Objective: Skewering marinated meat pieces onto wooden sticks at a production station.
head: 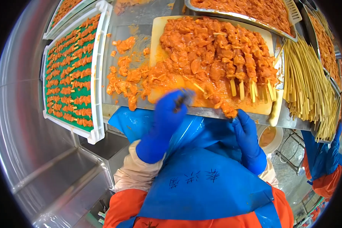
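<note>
My left hand (171,107), in a blue glove, is raised at the front edge of the yellowish cutting board (269,109); its fingertips are blurred, and what they hold cannot be told. My right hand (243,125), also blue-gloved, pinches the near end of a meat skewer (222,107) that hangs over the board's front edge. Bare stick (199,87) shows towards its other end. Behind lies a heap of orange-red marinated meat pieces (188,48). Finished meat skewers (242,59) lie side by side on the heap's right, flat handles towards me.
Loose meat pieces (125,85) lie left of the board. A white tray (98,74) with green lining holds rows of skewers. Right are a knife handle (276,108) and bamboo skewers (307,82). A metal meat pan (245,18) stands behind. A co-worker's blue sleeve (319,148) shows right.
</note>
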Tool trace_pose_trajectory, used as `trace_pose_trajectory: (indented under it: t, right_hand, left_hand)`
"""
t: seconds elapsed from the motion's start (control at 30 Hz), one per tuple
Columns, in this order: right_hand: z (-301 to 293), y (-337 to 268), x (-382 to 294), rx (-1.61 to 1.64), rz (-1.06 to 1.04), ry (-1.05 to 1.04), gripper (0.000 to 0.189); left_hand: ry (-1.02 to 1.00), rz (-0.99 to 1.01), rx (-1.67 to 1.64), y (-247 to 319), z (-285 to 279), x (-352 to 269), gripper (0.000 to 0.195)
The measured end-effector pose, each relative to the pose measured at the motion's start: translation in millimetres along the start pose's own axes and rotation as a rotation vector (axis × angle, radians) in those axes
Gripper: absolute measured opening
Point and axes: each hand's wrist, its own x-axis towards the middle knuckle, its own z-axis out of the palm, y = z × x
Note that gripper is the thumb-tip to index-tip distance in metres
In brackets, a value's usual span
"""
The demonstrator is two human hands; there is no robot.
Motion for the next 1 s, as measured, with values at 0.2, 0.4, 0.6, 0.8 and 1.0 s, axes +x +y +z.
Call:
trace_pose_trajectory:
  t: [0.2, 0.4, 0.6, 0.8, 1.0]
  right_hand:
    - [-21.1, -0.6, -1.9, -0.074, 0.051, -0.09, 0.015]
    - [-17.5, -5.2, -2.3, 0.002, 0.078, -0.035, 0.013]
    - [-23.6, 6.6, -2.5, 0.021, 0.063, 0.028, 0.018]
    - [-24.6, -3.9, 2.0, 0.084, 0.134, -0.064, 0.018]
    - [-26.1, -7.7, 3.3, 0.129, 0.161, -0.114, 0.016]
  left_hand:
    - [-0.076, 0.611, 1.118, 27.1, -3.0, 67.3, 0.02]
    - [-0.182, 0.318, 1.192, 29.9, -15.8, 76.7, 0.02]
    - [-0.152, 0.121, 0.411, 36.7, -31.1, 48.3, 0.021]
    - [-0.221, -0.269, 0.863, 29.6, -38.6, 36.7, 0.018]
    - [0.16, 0.198, 1.015, 18.4, -26.8, 15.3, 0.018]
